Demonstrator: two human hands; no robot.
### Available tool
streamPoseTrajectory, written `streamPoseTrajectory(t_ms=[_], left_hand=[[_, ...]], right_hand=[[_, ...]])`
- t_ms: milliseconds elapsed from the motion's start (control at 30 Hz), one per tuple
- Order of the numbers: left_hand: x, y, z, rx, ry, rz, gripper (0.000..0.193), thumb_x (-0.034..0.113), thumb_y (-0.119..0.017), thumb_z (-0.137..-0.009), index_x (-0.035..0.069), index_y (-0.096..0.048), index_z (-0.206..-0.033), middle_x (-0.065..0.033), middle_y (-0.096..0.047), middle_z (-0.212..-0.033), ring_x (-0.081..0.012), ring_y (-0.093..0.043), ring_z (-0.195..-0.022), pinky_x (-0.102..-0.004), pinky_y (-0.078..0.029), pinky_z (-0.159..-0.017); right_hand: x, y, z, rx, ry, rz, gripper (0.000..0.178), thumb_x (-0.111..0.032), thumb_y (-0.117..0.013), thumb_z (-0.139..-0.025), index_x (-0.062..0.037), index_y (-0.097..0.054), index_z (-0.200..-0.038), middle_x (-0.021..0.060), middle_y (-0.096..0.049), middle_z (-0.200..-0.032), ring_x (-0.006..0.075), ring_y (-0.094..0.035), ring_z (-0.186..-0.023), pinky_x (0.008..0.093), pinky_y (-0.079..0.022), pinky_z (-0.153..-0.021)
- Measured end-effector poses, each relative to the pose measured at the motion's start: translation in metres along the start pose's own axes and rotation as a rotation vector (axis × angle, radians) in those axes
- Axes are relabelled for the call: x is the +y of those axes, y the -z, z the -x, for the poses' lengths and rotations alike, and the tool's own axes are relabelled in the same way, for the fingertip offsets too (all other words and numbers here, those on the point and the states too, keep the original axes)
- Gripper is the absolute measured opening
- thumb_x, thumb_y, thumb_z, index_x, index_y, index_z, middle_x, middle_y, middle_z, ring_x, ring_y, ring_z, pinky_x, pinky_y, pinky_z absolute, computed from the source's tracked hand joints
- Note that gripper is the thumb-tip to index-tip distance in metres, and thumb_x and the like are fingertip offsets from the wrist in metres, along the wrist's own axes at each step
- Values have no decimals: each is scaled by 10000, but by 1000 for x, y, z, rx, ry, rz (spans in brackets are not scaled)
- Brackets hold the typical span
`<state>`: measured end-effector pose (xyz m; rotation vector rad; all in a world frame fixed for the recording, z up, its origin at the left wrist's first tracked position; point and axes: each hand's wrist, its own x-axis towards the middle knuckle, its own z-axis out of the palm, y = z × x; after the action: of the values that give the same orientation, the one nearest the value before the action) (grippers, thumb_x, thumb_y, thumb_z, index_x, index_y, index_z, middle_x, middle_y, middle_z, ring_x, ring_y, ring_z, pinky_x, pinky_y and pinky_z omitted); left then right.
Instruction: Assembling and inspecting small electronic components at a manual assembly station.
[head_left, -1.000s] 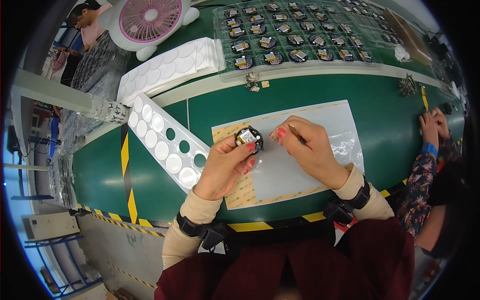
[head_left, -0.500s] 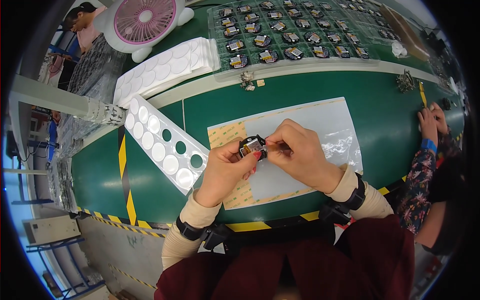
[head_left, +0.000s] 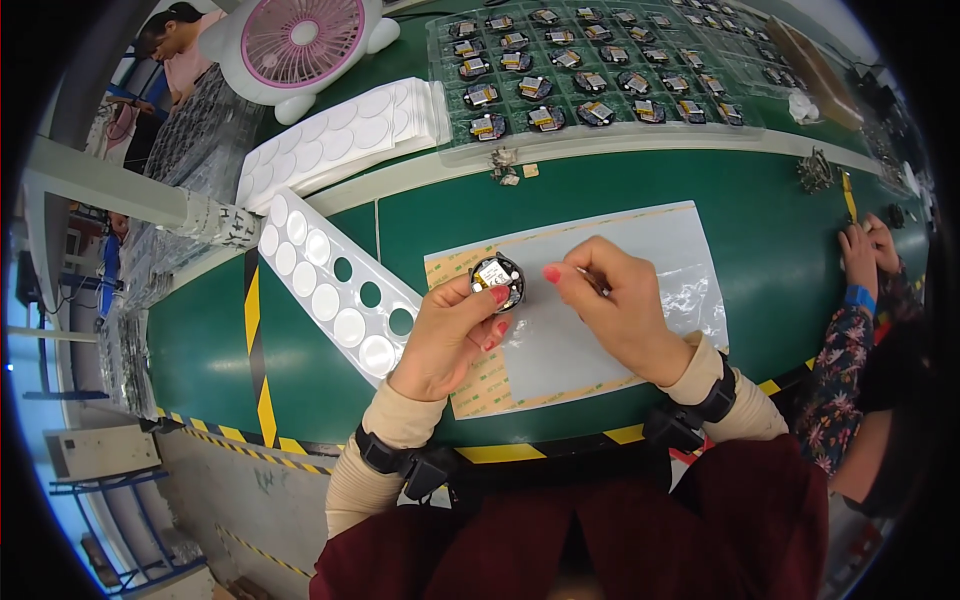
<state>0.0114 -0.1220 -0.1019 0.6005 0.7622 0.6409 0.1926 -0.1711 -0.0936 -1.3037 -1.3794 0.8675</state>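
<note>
Between the thumb and fingers of my left hand (head_left: pixel 442 335) is a round black electronic module (head_left: pixel 490 272) with a silver-white block on its face. It is held above the left part of a sheet (head_left: pixel 560 365), grey-white with a tan printed border. To its right, apart from the module, my right hand (head_left: pixel 625 310) is curled with the thumb towards the module. A small dark piece shows at its fingers, too little of it to name. Left of my left hand lies a strip of round white stickers (head_left: pixel 326 300), with several holes where the green table shows through.
Clear plastic trays (head_left: pixel 560 88) of similar modules stand at the back. Stacked sticker sheets (head_left: pixel 330 140) and a white and pink fan (head_left: pixel 304 40) are at the back left. A metal scrap pile (head_left: pixel 505 166) lies mid-table. A co-worker's hands (head_left: pixel 862 250) are at the far right.
My right hand has drawn away from the module to the right. My left hand has tilted the module so its face shows more fully. The view has shifted slightly.
</note>
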Motion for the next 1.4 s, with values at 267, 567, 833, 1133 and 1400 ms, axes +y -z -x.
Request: streamPoseTrajectory(t_ms=[267, 567, 833, 1133, 1400], left_hand=[[-3, -8, 1, 57, -100, -85, 220, 23, -527, -824, -14, -564, -1038, -43, -577, -777, -86, -486, -543, -191, -372, -454], [-8, -12, 5, 69, -301, -470, 311, -33, -529, -802, -19, -549, -1112, -33, -583, -797, -69, -514, -546, -185, -398, -453], [-13, -19, 7, 81, -397, -587, 293, -48, -540, -788, -31, -570, -1078, -17, -522, -786, -59, -512, -552, -180, -404, -457], [-12, -20, 6, 97, -279, -437, 259, -27, -547, -797, -21, -588, -1052, -18, -524, -717, -52, -478, -512, -187, -390, -437], [-8, -21, 6, 79, -167, -269, 234, -25, -520, -813, -36, -582, -1038, -38, -572, -697, -65, -471, -488, -203, -389, -423]], right_hand=[[-7, -1, -7, -98, -295, -228, 124, -124, -573, -831, -5, -596, -851, -16, -520, -570, 19, -414, -496, 179, -315, -423], [3, -1, -5, -196, -290, -193, 146, -114, -554, -829, 4, -635, -854, -17, -540, -597, 19, -417, -506, 182, -327, -440], [10, -8, 0, -97, -89, -92, 90, -53, -566, -793, 32, -560, -765, 2, -534, -619, 33, -418, -508, 185, -336, -442], [5, -12, 1, 22, 73, 162, 145, -35, -603, -712, 14, -469, -686, 109, -516, -600, 187, -518, -485, 288, -424, -453], [3, -11, 1, 28, 46, 90, 144, -29, -600, -713, 13, -468, -675, 92, -497, -584, 163, -490, -471, 271, -405, -449]])
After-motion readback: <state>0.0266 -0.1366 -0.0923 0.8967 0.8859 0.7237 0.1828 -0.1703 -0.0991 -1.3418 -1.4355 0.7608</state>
